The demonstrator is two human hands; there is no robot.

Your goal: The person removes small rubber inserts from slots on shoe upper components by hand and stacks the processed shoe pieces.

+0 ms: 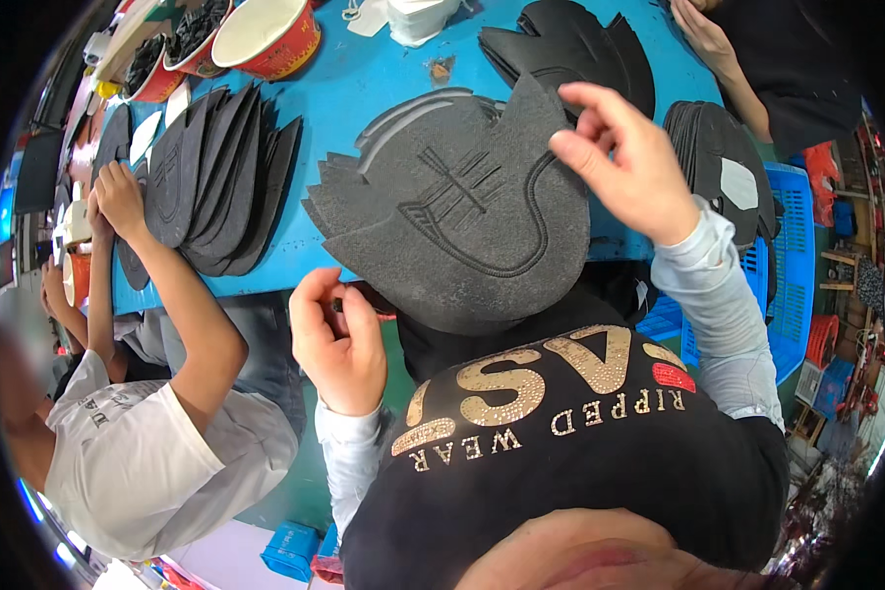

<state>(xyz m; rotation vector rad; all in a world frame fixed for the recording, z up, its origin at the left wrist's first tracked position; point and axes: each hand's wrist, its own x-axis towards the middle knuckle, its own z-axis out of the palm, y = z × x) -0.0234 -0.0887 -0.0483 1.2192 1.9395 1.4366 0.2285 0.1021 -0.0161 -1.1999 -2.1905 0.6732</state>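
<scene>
A stack of dark grey, suede-like cut pieces (462, 246), shaped like shoe uppers, lies before me at the table edge. The top piece has a curved stitched band and crossing raised lines. My right hand (631, 162) is over its right side, thumb and index finger apart near the pointed corner, with nothing visible between them. Just off the stack's lower left edge, my left hand (339, 339) is closed, pinching a small dark bit (338, 305) between thumb and finger. Its exact kind is too small to tell.
More dark pieces fan out at left (226, 187), beside a co-worker's hand (120, 200). Further stacks lie at the back (570, 49) and right (723, 162). Red-and-white tubs (270, 39) stand at the far left of the blue table (364, 69). A blue crate (792, 265) is at right.
</scene>
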